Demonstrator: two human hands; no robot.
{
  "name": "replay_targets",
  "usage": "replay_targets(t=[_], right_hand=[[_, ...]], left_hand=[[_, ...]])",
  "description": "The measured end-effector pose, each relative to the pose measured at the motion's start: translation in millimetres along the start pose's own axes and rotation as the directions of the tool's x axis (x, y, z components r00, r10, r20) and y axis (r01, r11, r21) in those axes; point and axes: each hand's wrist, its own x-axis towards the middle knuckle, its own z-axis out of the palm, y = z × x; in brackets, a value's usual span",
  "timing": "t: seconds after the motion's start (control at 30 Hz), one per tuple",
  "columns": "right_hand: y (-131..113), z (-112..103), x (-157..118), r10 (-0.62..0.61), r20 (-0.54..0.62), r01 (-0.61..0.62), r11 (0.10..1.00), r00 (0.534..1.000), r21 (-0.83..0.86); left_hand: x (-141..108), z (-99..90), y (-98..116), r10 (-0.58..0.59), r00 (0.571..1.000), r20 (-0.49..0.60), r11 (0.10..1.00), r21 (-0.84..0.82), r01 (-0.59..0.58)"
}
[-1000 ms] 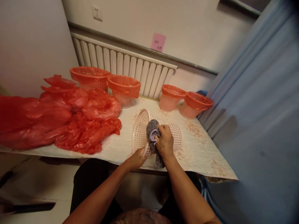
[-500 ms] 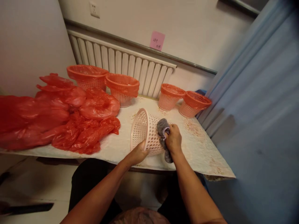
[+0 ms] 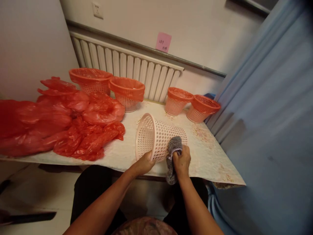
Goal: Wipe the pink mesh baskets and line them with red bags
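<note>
A pale pink perforated basket (image 3: 162,135) lies on its side on the cloth-covered table, its mouth facing left. My left hand (image 3: 144,163) grips the lower part of its rim, thumb on the outside. In my right hand (image 3: 181,160) is a bunched grey cloth (image 3: 174,147), pressed against the lower right side of the basket. Part of the cloth hangs below my fingers, over the table's front edge.
Red plastic bags (image 3: 83,120) are heaped on the left of the table (image 3: 215,163). Behind stand red-lined baskets, two at the left (image 3: 128,94) and two at the right (image 3: 177,101). A radiator (image 3: 144,75) is at the wall, a blue curtain (image 3: 264,124) at the right.
My right hand and the grey cloth have moved down along the basket's side, so more of its far end shows. My left hand still holds the rim.
</note>
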Motion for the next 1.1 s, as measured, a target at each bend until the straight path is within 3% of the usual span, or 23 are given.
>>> replay_targets(t=[0.1, 0.2, 0.33, 0.57, 0.7, 0.9, 1.0, 1.1], right_hand=[[-41, -2, -2, -0.101, 0.062, 0.091, 0.985, 0.993, 0.149], [-66, -5, 10, -0.174, 0.088, 0.153, 0.965, 0.981, 0.213], [-74, -3, 27, -0.216, 0.118, 0.192, 0.963, 0.969, 0.189], [-73, 0, 7, -0.235, 0.100, 0.215, 0.961, 0.967, 0.172], [-54, 0, 22, -0.224, 0.139, 0.209, 0.971, 0.965, 0.112], [29, 5, 73, 0.010, 0.069, -0.005, 0.997, 0.998, -0.077], [58, 2, 67, 0.091, 0.022, -0.087, 0.987, 0.996, -0.132], [52, -2, 39, 0.086, 0.009, -0.084, 0.987, 0.996, -0.136]], left_hand=[[-8, 2.5, -10, 0.020, 1.000, 0.019, 0.996, 0.084, -0.022], [-18, 3.3, -22, -0.002, 0.998, 0.069, 0.987, 0.158, -0.009], [-22, 2.2, -25, -0.045, 0.994, 0.096, 0.993, 0.113, 0.034], [2, 3.5, 0, -0.069, 0.996, -0.062, 0.981, -0.187, 0.056], [4, 5.3, 3, -0.061, 0.997, -0.044, 0.981, -0.187, 0.052], [-4, 4.8, -3, -0.087, 0.996, -0.023, 0.987, -0.140, 0.083], [-3, 4.3, -2, -0.076, 0.997, 0.003, 0.988, -0.136, 0.076], [0, 4.6, -1, -0.046, 0.999, 0.022, 0.989, -0.141, 0.048]])
